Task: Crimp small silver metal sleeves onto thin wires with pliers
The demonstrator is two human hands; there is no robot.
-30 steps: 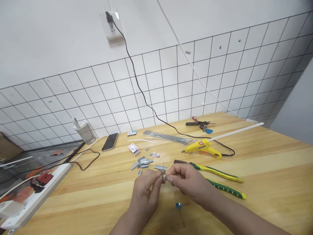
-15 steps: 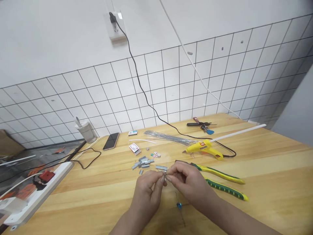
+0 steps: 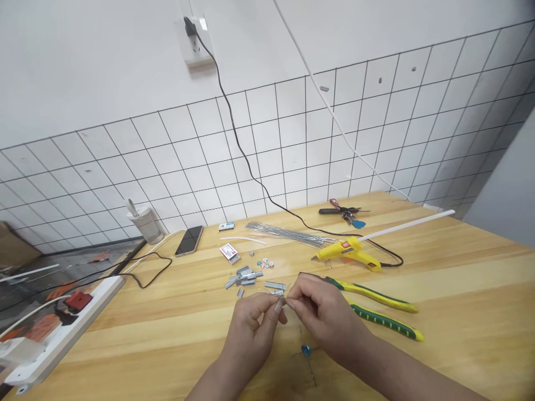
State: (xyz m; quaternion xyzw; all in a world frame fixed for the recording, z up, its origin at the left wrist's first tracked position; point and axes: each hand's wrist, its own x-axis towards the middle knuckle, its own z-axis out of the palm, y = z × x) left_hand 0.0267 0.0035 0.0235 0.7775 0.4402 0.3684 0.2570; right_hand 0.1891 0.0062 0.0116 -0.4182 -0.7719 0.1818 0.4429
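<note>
Behind the wooden table (image 3: 146,328), a black grid (image 3: 306,145) runs along the white wall. From here I see the left hand (image 3: 251,326) and right hand (image 3: 324,305) meeting, each pinching a small wire piece (image 3: 283,298) between thumb and forefinger; it sits right at the fingertips, partly hidden. Pliers (image 3: 376,294) lie partly behind the right hand, a blue gem (image 3: 306,350) on the near side, staples (image 3: 244,275) beyond the left.

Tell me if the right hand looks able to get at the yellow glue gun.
Probably yes: the glue gun lies beyond the right hand, with only low-lying pliers between. But that hand seems busy pinching a small piece with the left hand, so it may need freeing first.
</note>
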